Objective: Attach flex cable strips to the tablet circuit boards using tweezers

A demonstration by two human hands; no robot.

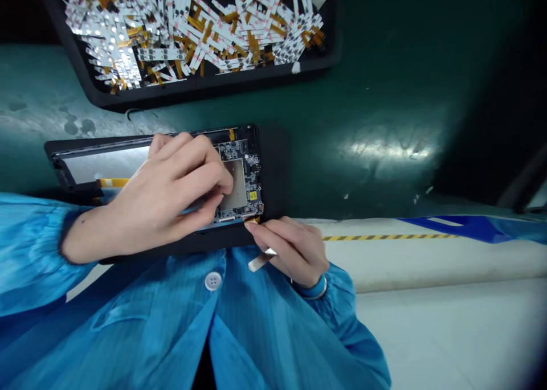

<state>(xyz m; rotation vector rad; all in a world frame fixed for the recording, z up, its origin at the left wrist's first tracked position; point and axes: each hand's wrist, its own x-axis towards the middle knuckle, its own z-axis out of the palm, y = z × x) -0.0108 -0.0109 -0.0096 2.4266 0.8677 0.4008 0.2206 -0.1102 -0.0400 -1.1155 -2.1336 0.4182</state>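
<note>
The left hand (pixel 171 191) curled its fingers onto the circuit board (pixel 252 173), while the right hand's (pixel 290 253) fingers pinched a pale flat tool (pixel 258 261).

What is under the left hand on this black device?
The left hand lies over a circuit board and a silver panel. A metal shield and small chips show beside the hand; what lies beneath the palm is covered.

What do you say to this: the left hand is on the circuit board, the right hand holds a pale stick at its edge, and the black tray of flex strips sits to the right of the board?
Not quite: the head view shows the black tray of flex strips beyond the board, not to its right. The left hand is on the circuit board, and the right hand holds a pale stick at its edge.
</note>
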